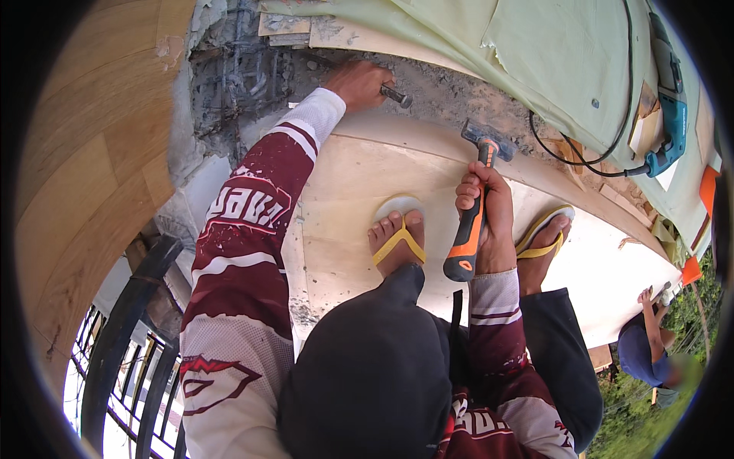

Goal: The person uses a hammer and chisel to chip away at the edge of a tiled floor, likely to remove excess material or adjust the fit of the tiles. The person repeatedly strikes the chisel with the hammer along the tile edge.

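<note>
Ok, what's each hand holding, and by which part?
The left hand holds a chisel-like metal bar near its blunt end; the right hand grips a hammer by its orange-and-black handle, partway along.

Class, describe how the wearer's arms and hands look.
The left hand and right hand are gloveless. The left sleeve is maroon and white with stripes, white lettering and a red-edged emblem; the right sleeve has matching colours and stripes.

Pale boards (332, 199) down below the right hand (493, 200); out beyond it, a green sheet (566, 53) carries a teal power tool (673, 118); grey rubble (459, 96), concrete perhaps, beside the left hand (358, 84)!
</note>
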`<move>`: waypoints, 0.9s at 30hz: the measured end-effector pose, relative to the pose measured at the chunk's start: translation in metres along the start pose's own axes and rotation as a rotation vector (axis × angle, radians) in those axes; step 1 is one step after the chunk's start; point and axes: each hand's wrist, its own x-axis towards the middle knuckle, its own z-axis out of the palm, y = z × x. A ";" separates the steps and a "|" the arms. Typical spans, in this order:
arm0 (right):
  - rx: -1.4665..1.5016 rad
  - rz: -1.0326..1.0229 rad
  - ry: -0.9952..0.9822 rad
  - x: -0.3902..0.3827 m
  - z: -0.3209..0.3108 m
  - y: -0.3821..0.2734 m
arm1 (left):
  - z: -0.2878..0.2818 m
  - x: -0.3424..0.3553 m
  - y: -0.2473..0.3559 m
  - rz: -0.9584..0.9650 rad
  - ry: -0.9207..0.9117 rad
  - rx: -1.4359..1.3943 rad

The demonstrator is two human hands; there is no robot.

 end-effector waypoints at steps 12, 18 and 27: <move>-0.015 -0.021 -0.004 0.001 0.000 0.001 | 0.012 0.002 -0.029 -0.146 0.073 0.065; 0.012 -0.009 -0.013 0.001 0.000 0.000 | 0.017 -0.008 0.034 0.041 0.110 0.004; 0.001 -0.008 -0.034 0.003 -0.004 -0.001 | 0.013 0.000 0.030 -0.216 0.043 -0.003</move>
